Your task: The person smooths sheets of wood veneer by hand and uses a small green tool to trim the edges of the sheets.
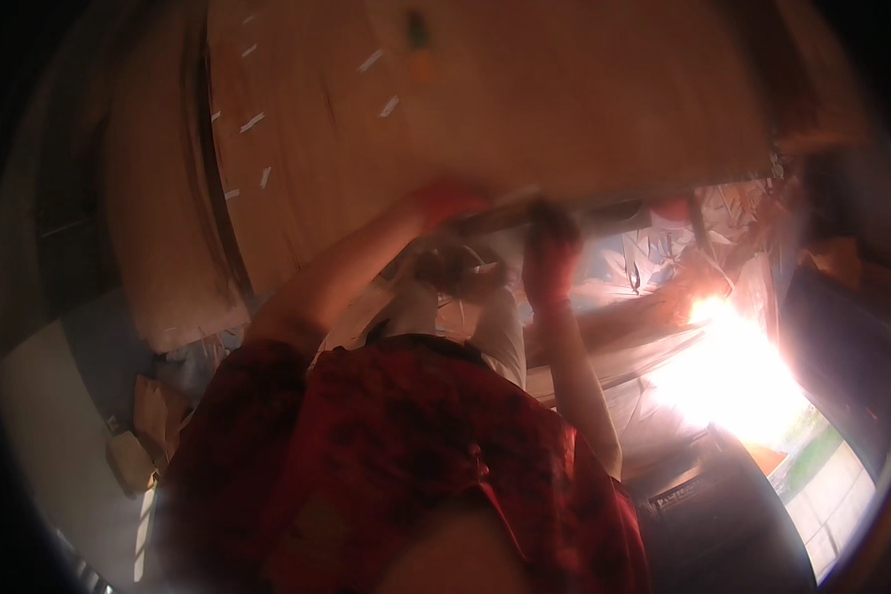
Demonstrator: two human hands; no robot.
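Observation:
A broad brown wood sheet (564, 109) spans the upper middle, with short white tape pieces on its left part. At its near edge is my left hand (450, 201) in a red glove, its fingers blurred but appearing closed over that edge. Just to the right, my right hand (551, 252), also in a red glove, is raised against the same edge. Its fingers look curled and dark at the tips; whatever they hold is too blurred to make out. A narrow, lighter strip of the edge shows between the two hands.
Another long wood piece (163, 198) lies left of a dark gap. A small green and orange thing (420, 45) is on the sheet's far part. Pale torn scraps (643, 252) lie to the right. Glaring light (733, 376) washes out the lower right. Brown blocks (148, 426) sit at the left.

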